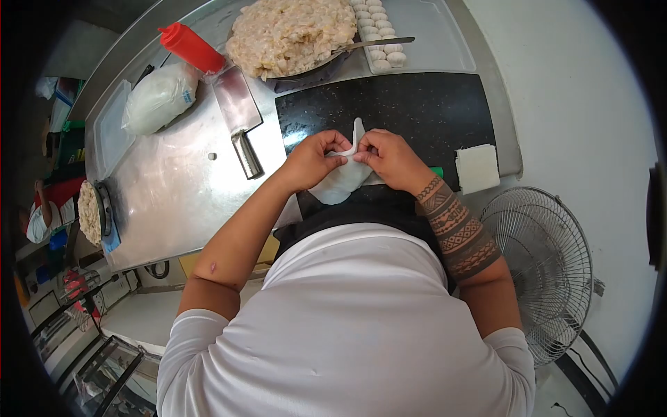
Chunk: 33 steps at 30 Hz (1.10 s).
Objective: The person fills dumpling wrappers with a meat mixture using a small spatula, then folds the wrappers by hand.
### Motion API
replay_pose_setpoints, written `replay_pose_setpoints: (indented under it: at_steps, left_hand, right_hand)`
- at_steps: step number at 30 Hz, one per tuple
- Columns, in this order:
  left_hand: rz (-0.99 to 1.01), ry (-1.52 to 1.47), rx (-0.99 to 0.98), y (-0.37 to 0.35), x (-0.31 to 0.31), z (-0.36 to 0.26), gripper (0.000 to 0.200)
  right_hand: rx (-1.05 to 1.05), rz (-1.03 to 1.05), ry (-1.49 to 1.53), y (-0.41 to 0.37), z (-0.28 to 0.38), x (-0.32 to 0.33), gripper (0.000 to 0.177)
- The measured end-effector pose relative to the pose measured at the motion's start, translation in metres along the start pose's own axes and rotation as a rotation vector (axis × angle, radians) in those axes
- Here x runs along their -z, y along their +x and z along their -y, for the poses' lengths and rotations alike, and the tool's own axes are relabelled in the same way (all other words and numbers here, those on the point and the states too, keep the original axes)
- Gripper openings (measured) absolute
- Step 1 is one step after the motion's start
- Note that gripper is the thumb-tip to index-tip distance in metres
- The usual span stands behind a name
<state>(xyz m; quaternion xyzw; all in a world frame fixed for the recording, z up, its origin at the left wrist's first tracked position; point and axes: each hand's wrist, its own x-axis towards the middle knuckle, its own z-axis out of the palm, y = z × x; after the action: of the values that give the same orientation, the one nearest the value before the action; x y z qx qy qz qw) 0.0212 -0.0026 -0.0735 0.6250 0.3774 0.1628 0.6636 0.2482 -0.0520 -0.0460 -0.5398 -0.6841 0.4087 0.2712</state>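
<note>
My left hand (321, 158) and my right hand (386, 157) meet at the near edge of a black speckled board (410, 104). Thumb and fingers of each pinch the gathered upper part of what looks like a small white plastic bag (338, 184). A narrow end of it sticks up between my hands, and its rounded lower part hangs toward my body. What is inside it, if anything, cannot be made out. Right of my right hand lies a stack of square white wrappers (477, 169), with a bit of something green (436, 171) by my wrist.
Behind the board stand a heaped bowl of pale filling (292, 35) with a metal utensil (379, 43) and a tray of white balls (381, 31). Leftward are a cleaver (236, 104), red squeeze bottle (191, 47) and filled plastic bag (161, 99). A fan (538, 271) stands right.
</note>
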Motion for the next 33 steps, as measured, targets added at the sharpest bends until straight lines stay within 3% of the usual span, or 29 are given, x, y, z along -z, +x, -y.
replay_pose_setpoints:
  at_steps: [6,9,17,33]
  left_hand:
    - [-0.084,0.017,0.111,-0.002,-0.007,-0.007,0.028]
    - [-0.116,-0.005,0.124,0.002,-0.011,0.0,0.025]
    - [-0.159,-0.041,0.199,0.002,-0.015,-0.003,0.014]
    - [-0.219,-0.218,0.223,0.0,-0.023,-0.003,0.011]
  right_hand:
    - [0.007,-0.076,0.022,-0.003,0.0,0.0,0.018]
    - [-0.086,-0.066,0.055,-0.004,0.004,0.001,0.016]
    - [-0.035,-0.059,0.071,-0.003,-0.006,-0.005,0.018]
    - [0.013,-0.103,0.124,-0.006,-0.008,-0.011,0.017]
